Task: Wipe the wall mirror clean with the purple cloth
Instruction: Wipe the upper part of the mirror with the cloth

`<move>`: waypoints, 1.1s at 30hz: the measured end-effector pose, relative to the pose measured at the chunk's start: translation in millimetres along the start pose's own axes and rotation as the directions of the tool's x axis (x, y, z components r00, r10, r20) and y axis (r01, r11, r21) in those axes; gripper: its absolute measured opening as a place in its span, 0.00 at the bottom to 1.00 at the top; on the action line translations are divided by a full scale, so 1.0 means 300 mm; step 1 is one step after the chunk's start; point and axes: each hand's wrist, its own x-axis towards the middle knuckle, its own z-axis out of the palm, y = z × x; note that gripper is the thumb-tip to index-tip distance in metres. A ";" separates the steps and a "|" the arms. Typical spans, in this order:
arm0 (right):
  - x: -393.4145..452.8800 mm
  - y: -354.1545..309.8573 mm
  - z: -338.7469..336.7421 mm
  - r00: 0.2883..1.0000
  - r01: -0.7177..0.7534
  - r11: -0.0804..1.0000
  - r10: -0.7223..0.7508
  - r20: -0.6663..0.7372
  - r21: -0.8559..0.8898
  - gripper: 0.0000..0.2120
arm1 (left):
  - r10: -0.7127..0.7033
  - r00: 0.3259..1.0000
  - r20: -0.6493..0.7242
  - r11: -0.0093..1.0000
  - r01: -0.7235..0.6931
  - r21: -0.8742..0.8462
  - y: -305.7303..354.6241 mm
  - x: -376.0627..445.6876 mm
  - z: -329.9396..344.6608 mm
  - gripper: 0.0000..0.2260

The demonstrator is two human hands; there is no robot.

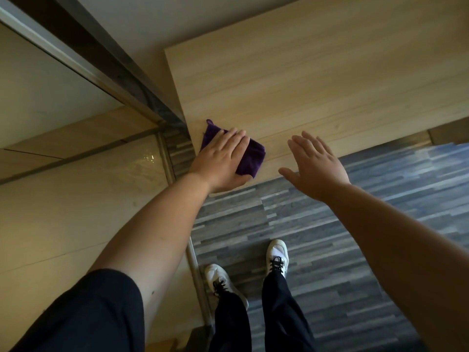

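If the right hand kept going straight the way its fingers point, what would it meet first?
Probably the wooden panel: the right hand is open, fingers aimed up-left at its lower edge. Depth is unclear; it may already be touching.

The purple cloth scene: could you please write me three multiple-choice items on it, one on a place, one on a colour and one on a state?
1. Where is the purple cloth?
A. On the grey floor
B. Under the left hand, against the wooden panel
C. Draped over a shoe

2. What colour are the shoes?
A. White
B. Red
C. Brown

3. How is the right hand?
A. Gripping the cloth
B. In a fist
C. Open, fingers spread, holding nothing

Answers:
1 B: the left hand lies flat on the cloth, on the wooden panel.
2 A: both shoes are white with dark laces.
3 C: the right hand shows straight, spread fingers, clear of the cloth.
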 end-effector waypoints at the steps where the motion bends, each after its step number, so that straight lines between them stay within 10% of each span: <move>1: 0.003 0.005 0.002 1.000 -0.007 1.000 0.007 -0.002 -0.003 0.37 | 0.001 0.999 0.052 1.000 -0.001 0.002 -0.001 0.007 0.012 0.43; 23: 0.005 -0.148 -0.087 0.997 0.071 0.997 -0.071 -0.017 -0.041 0.36 | -0.088 0.968 -0.235 0.991 0.108 0.076 -0.004 -0.146 0.022 0.18; 33: -0.072 -0.697 -0.624 0.939 0.272 0.961 -0.276 -0.207 -0.049 0.34 | -0.330 0.716 -0.616 0.919 0.394 -0.035 -0.281 -0.657 -0.510 0.19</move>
